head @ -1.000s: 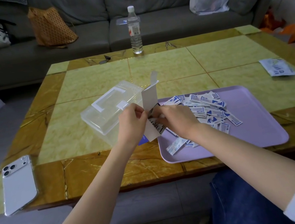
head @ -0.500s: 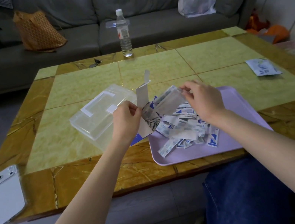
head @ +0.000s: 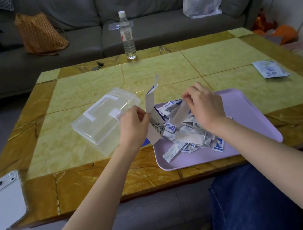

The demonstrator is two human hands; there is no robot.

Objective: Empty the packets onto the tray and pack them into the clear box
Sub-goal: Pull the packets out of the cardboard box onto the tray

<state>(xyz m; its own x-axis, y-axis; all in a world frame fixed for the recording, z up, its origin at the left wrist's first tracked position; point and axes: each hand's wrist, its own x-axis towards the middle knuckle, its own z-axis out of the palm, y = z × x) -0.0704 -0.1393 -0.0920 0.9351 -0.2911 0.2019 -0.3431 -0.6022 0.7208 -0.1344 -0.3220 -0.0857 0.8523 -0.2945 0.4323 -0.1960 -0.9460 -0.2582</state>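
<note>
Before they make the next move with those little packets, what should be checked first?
1. Left hand grips the carton: ok.
2. Right hand pinches a clear strip over the tray: ok.
3. Packets lie inside the tray: ok.
4. Clear box open for packing: not ok, lid looks closed.
5. Carton fully emptied: cannot tell.

table (head: 86,89): tray (head: 251,118), clear box (head: 100,123), phone (head: 5,201), bottle (head: 127,36).

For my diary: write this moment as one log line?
left hand: holds carton | right hand: pinches clear sleeve | tray: packets piled | clear box: closed
</note>
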